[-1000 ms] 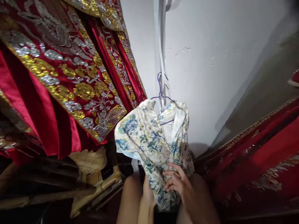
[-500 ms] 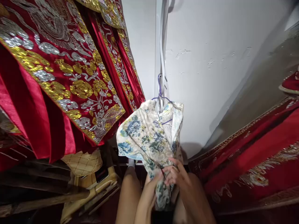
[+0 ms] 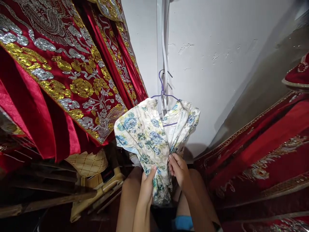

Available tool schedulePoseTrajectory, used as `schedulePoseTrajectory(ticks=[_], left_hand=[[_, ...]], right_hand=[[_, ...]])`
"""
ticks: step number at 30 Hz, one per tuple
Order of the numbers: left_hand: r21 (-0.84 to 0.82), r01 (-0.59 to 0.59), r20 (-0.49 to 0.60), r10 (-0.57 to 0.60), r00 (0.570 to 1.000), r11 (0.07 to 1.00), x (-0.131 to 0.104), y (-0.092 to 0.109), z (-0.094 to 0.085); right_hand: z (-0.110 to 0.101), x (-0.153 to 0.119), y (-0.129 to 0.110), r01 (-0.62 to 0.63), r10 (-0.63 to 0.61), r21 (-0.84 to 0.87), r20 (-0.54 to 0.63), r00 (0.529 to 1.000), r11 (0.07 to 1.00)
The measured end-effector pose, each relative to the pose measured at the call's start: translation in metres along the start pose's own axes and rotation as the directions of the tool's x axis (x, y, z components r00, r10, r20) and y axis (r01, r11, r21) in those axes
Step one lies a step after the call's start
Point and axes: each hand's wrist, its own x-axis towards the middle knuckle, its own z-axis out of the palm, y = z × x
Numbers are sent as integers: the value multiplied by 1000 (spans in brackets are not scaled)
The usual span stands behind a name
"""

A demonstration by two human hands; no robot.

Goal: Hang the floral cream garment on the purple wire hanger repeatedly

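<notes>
Below the slim purple wire hanger (image 3: 162, 91), the two hands, close together a moment earlier, have been drawn apart. The garment's front edge is now pinched between thumb and fingertips of the right hand (image 3: 180, 167), with no visible gap. Lower down from the hanger, cloth is gripped by the left hand (image 3: 146, 185), its thumb pressed on the front (the fingers behind are hidden). The front is thus steadied at two places, and its far shoulder has been spread wider.

The cream short-sleeved garment with blue, green and yellow flowers (image 3: 154, 135) is hung by its shoulders from the hanger, its neck open, its lower part gathered into creases. To the hanger's left, red satin drapery with gold and silver sequins (image 3: 82, 87) can be seen.
</notes>
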Motion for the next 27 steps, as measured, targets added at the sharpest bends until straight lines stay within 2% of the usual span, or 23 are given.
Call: schedulePoseTrajectory(ticks=[6,8,9,10,11,13,14,15,16,17,19,21,24,27], left_hand=[[148,-3,125,-16,992,989,-10,6,-2],[242,-108,116,82,990,964,-8,6,-6],[290,-190,77,175,982,938,-6,5,-8],[342,-279,18,290,957,897,-5,3,-10],[403,-364,-55,419,907,840,-3,1,-11],[534,-496,-149,654,742,684,-3,-6,-10],[589,-538,-133,730,671,602,-4,-10,-8],[626,-569,-75,767,637,533,-6,-14,-4],[637,-594,9,765,643,492,-7,-17,1],[623,-614,97,731,676,485,-9,-20,8],[578,-612,236,607,759,541,-10,-25,20],[551,-585,299,514,804,595,-7,-28,29],[549,-590,369,462,806,592,0,-30,32],[582,-618,442,433,786,528,6,-30,27]], right_hand=[[-3,-13,-6,94,-93,38,-28,995,995],[-7,-15,-12,83,-76,105,-67,995,991],[-9,-17,-13,73,-62,132,-89,994,989],[-11,-18,-14,63,-48,147,-102,994,987],[-12,-20,-15,53,-38,147,-103,994,988],[-14,-23,-15,35,-27,122,-72,997,992],[-13,-25,-16,27,-22,108,-50,999,994],[-12,-26,-17,17,-15,94,-27,1000,995],[-10,-28,-18,7,-7,83,-7,1000,997],[-8,-30,-20,-1,0,73,10,1000,997],[-3,-34,-25,-21,19,60,31,999,998],[-1,-36,-29,-63,61,48,56,997,997],[-4,-29,-33,-134,130,63,63,989,989],[-12,-2,-44,-136,135,143,12,991,980]])
